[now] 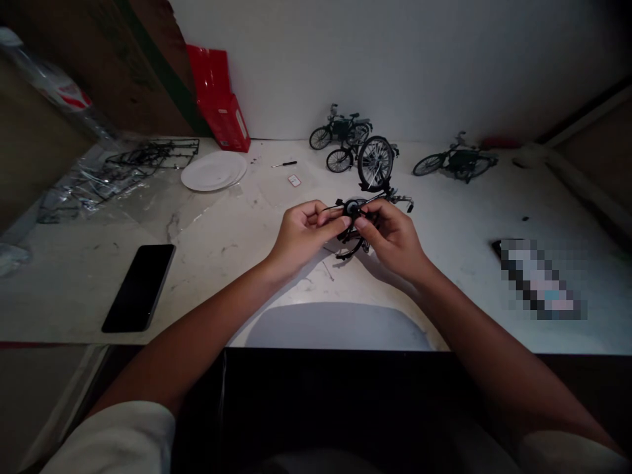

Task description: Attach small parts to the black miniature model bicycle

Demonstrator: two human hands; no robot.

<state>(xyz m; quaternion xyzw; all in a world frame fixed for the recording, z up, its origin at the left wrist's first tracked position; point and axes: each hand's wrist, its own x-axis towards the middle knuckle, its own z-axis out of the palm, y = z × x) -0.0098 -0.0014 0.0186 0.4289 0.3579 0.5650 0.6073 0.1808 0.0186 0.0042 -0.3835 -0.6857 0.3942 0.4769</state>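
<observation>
Pale and scuffed, the counter (212,263) runs back to a dim white wall (395,59). Taking your hands as the clock's centre, the dark model bicycle (355,247) lies between them; a large spoked wheel (376,163) at one o'clock appears to belong to it. You have both grips closed on it: left hand (303,237) and right hand (392,234) pinch with thumb and fingers around a small round part (352,209). Keep that pinch light, as the thin frame looks easy to bend; steady with one hand while the other adjusts. Mind the standing bicycle (340,128) at twelve; the slim tool (289,163) lies at ten, nearer your left.
</observation>
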